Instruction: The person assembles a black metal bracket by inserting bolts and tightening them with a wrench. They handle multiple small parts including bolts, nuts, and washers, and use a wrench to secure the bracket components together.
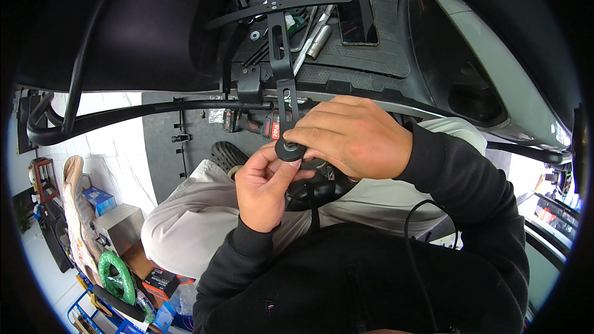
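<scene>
A long black metal bracket (280,46) with slots and a curved crossbar reaches from the floorboard toward me. At its near end sits a round black disc (289,151) with a small metal bolt or nut (289,145) at its middle. My left hand (263,188) pinches the disc's near edge between thumb and fingers. From the right, my right hand (356,139) closes over the bracket's end, fingertips beside the bolt or nut. Its thumb is mostly hidden under the fingers.
On the ribbed black floorboard lie a phone (357,15), a metal socket (319,42) and several hand tools. A red and black power tool (270,125) rests on the floor below. A black tube frame (148,109) runs along the left. Boxes and a green-wrapped wheel (117,278) stand lower left.
</scene>
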Available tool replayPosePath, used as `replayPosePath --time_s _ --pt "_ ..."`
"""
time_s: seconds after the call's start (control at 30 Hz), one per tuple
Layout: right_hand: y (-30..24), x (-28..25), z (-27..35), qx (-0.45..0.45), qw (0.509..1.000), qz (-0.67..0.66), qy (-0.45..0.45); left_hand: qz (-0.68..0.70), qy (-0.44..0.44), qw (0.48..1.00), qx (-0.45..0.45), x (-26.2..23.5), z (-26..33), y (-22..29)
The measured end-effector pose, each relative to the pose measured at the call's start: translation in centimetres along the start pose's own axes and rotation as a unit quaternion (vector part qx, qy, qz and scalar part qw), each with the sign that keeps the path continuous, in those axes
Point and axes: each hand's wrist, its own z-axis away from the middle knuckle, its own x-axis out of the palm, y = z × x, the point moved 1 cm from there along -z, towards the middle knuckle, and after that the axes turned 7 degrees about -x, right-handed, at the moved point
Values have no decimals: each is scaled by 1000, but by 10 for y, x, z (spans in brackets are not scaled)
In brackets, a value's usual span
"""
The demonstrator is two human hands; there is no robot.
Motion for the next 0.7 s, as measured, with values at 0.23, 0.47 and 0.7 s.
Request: replayPosePath --time_s 0.23,0.47,0.7 --pt "0 -3 0 -1 1000 0 -25 24 6 1000 -5 3 1 -3" --pt "0 1 0 -6 1000 -9 9 -18 20 1000 12 2 1 -2" --pt "0 6 0 -8 1000 0 18 -90 83 990 68 5 4 -6"
